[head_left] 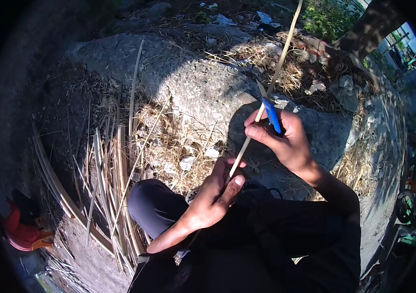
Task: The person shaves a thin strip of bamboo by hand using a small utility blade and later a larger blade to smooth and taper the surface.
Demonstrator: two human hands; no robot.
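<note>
A long, thin pale strip, apparently split bamboo (286,46), slants from my lap up past the top edge of the head view. My left hand (208,202) is closed around its lower part, with the thumb lying along it. Higher up, my right hand (288,141) grips a blue-handled knife (271,116) whose blade points upward beside the strip. The right thumb and forefinger also pinch the strip just below the knife. Whether the blade touches the strip, I cannot tell. The strip's lower end is hidden by my left hand and dark clothing.
Several long strips (121,190) lie in a loose bundle left of my knee. Dry shavings (169,139) litter the ground before a large grey rock (198,80). A tree trunk (376,27) stands far right, a dark wheel (405,206) below it. A red shape (20,229) sits far left.
</note>
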